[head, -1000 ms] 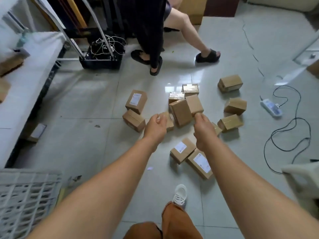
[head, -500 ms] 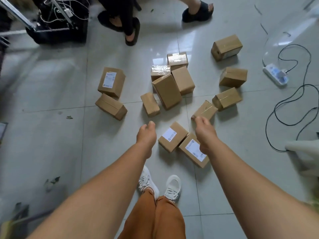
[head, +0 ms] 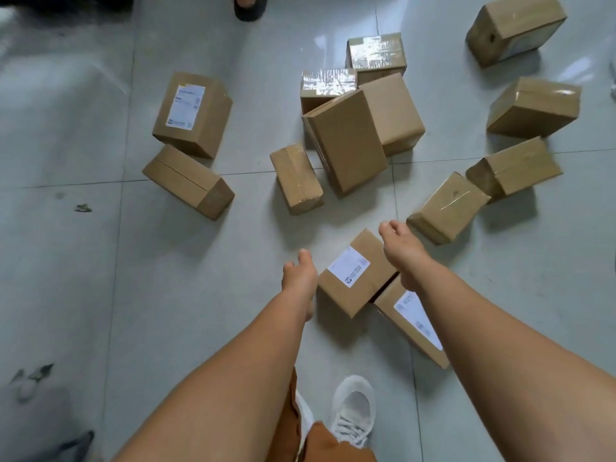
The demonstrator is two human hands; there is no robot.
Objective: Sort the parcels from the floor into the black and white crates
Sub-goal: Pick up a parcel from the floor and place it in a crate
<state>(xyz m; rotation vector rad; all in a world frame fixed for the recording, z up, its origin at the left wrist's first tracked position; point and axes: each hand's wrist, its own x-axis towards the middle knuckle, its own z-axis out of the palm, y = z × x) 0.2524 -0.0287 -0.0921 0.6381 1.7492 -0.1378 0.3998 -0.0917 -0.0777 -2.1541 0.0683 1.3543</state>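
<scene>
Several brown cardboard parcels lie scattered on the grey tiled floor. The nearest one point(head: 338, 295) carries a white label and lies between my hands. My left hand point(head: 299, 275) hangs just beside its left edge with loosely curled fingers and holds nothing. My right hand point(head: 401, 250) hovers over its far right corner, fingers pointing down, with no visible grip. A second labelled parcel point(head: 411, 323) lies partly under my right forearm. Neither crate is in view.
More parcels sit beyond: a labelled one point(head: 191, 111) and a plain one point(head: 186, 181) at the left, a stacked cluster point(head: 350, 138) in the middle, several at the right point(head: 446, 208). My white shoe point(head: 353, 411) is below. Another person's sandal point(head: 248, 6) is at the top edge.
The view has tilted down and closer to the floor. Both hands have dropped toward the nearest labelled parcel. The table and white crate have left the view.
</scene>
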